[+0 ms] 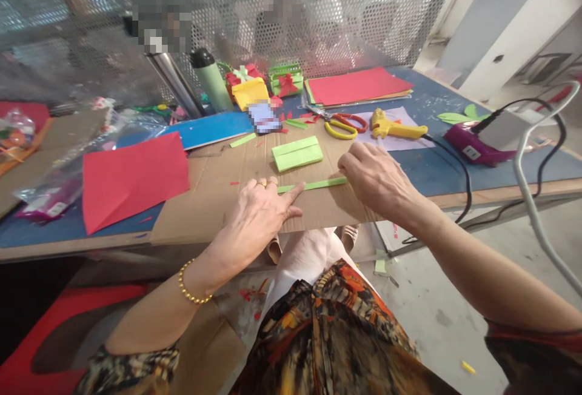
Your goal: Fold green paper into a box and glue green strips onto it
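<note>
1. Centrally, a thin green paper strip (313, 185) lies flat on a sheet of brown cardboard (218, 213), stretched between the two hands just below the middle of the frame.
2. Its left end is pressed down by the left hand (257, 213), fingers loosely spread, index fingertip on the strip; it holds nothing else.
3. Its right end is held by the right hand (375, 177), fingers curled narrow over it; whether they pinch or only press I cannot tell.
4. By my reading the work is partway: a folded green paper piece (297, 153) already sits on the cardboard just above the strip, and finished-looking red and green paper boxes (285, 80) stand at upper centre. The strip itself looks cut but not yet joined to anything.
5. Tools lie to the upper right of the hands: red-and-yellow scissors (344, 125) and a yellow glue gun (395, 126), untouched, its black cable trailing off the edge.
6. A folded red paper sheet (134, 178) lies at left, and a stack of coloured sheets (359, 86) at upper right.
7. The surface is a blue-topped workbench (459, 168), littered with paper scraps, backed by perforated metal mesh (354, 13). Below, the floor is bare concrete.
</note>
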`<state>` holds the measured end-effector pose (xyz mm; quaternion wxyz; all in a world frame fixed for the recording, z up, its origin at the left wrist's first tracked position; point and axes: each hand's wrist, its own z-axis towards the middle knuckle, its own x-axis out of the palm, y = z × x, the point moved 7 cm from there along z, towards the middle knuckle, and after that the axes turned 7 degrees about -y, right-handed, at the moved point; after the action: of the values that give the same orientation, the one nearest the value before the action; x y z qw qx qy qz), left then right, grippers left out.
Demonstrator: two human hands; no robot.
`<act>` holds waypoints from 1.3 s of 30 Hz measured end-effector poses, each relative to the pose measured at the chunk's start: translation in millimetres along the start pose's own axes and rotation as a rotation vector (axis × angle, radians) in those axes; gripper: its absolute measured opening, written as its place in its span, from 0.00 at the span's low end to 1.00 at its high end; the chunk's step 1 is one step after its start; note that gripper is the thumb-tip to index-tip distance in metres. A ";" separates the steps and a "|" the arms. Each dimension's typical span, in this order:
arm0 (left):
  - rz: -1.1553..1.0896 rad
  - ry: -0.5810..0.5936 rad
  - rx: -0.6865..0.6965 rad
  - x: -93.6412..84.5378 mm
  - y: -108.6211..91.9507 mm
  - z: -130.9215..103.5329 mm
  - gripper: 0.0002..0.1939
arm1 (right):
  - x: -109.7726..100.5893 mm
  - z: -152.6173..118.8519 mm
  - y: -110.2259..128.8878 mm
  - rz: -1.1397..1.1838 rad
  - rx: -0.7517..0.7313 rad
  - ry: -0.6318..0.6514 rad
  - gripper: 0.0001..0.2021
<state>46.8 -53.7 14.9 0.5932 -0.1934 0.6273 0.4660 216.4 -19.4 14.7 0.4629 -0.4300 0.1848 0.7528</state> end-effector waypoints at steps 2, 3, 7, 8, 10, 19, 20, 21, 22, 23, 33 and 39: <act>0.000 0.005 0.012 -1.6 0.3 0.2 0.27 | -17.2 -4.1 12.3 0.014 0.006 -0.105 0.17; 0.002 -0.002 0.019 -2.3 0.1 0.0 0.27 | -21.8 -6.7 24.8 0.062 -0.039 -0.126 0.18; 0.029 -0.045 0.027 -2.1 -0.5 -1.0 0.23 | -16.3 -20.0 79.7 0.337 -0.241 -0.062 0.37; 0.042 -0.057 0.030 -2.0 -0.7 -1.2 0.24 | -11.1 -22.6 85.3 0.357 -0.225 -0.031 0.41; 0.070 -0.072 0.043 -2.0 -1.6 -1.5 0.24 | -4.2 -27.5 87.6 0.370 -0.176 -0.015 0.44; 0.073 -0.062 0.048 -5.4 -0.6 -0.2 0.26 | -11.8 -46.4 58.2 0.217 -0.102 -0.045 0.32; 0.067 -0.068 0.045 -5.0 -0.2 -0.4 0.26 | -14.0 -47.1 56.4 0.193 -0.092 -0.055 0.31; 0.062 -0.080 0.043 -4.5 0.1 -0.5 0.26 | -16.1 -47.7 54.8 0.170 -0.080 -0.062 0.29; 0.056 -0.091 0.044 -3.6 0.2 -0.7 0.26 | -18.3 -48.4 53.2 0.147 -0.067 -0.070 0.27; 0.054 -0.102 0.043 -2.5 0.4 -0.8 0.26 | -20.8 -49.1 51.3 0.122 -0.052 -0.079 0.26; 0.032 -0.122 0.027 2.4 0.2 -1.4 0.25 | -43.5 -31.9 60.6 -0.111 -0.099 -0.221 0.21; 0.048 -0.137 0.024 -3.5 0.4 0.2 0.19 | 9.2 -21.0 87.1 0.226 -0.189 -0.029 0.47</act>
<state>47.4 -54.5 18.4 0.6256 -0.1387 0.5953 0.4847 150.0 -72.5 -15.1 0.3351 -0.4371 0.1538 0.8203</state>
